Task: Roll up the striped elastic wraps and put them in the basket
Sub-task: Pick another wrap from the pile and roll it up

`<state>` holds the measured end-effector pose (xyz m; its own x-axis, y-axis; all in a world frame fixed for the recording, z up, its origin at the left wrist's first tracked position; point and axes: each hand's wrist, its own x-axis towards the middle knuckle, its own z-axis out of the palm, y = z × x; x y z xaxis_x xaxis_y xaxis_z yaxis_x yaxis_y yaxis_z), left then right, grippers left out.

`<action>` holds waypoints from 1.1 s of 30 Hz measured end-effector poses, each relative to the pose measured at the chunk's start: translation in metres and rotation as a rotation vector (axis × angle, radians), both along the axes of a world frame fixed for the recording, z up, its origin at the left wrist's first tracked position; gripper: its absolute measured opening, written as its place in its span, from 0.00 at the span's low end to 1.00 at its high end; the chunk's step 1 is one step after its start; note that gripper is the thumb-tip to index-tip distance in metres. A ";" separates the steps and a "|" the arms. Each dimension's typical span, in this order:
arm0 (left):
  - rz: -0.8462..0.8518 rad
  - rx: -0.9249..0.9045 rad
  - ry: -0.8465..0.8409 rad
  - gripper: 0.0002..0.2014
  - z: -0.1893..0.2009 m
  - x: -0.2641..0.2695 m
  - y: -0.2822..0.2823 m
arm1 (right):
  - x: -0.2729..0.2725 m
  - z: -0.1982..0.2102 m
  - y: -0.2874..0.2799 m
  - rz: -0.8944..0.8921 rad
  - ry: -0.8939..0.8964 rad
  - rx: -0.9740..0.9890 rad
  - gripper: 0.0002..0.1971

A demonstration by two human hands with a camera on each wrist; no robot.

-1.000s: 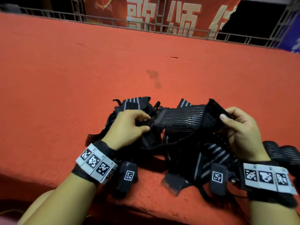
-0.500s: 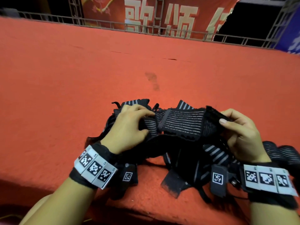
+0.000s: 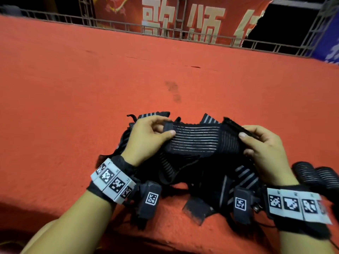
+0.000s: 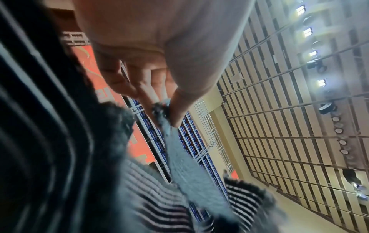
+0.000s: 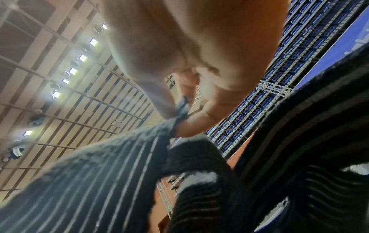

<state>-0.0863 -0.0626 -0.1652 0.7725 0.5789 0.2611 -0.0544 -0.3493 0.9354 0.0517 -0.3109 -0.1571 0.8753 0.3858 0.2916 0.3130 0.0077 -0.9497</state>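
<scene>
Wrap (image 3: 198, 142) spans between my grips, long axis left-right; left hand (image 3: 146, 138) pinches one end, right hand (image 3: 260, 151) pinches the other, above the pile (image 3: 229, 182).

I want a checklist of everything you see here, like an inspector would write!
Surface: red carpeted platform, dark stain.
Job's things: striped wrap stretched between both hands above a tangled pile of wraps; rolled wraps at right; basket not seen.
Clutter: nothing seen.
Hands: left hand and right hand each pinch one end.
Cables: thin cable near right wrist.
Surroundings: metal railing, red banner.
</scene>
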 end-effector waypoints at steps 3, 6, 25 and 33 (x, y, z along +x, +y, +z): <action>0.140 -0.082 -0.083 0.15 0.005 -0.003 0.008 | 0.009 -0.007 0.000 -0.148 -0.004 -0.002 0.03; 0.211 -0.156 -0.159 0.14 0.015 -0.010 0.016 | 0.009 -0.002 -0.003 -0.249 -0.012 0.073 0.04; -0.089 -0.410 -0.091 0.14 0.023 -0.017 -0.032 | -0.064 0.020 0.041 -0.280 -0.672 -0.125 0.08; -0.112 -0.387 -0.064 0.13 0.021 -0.019 -0.039 | -0.071 0.007 0.054 -0.250 -0.837 -0.145 0.08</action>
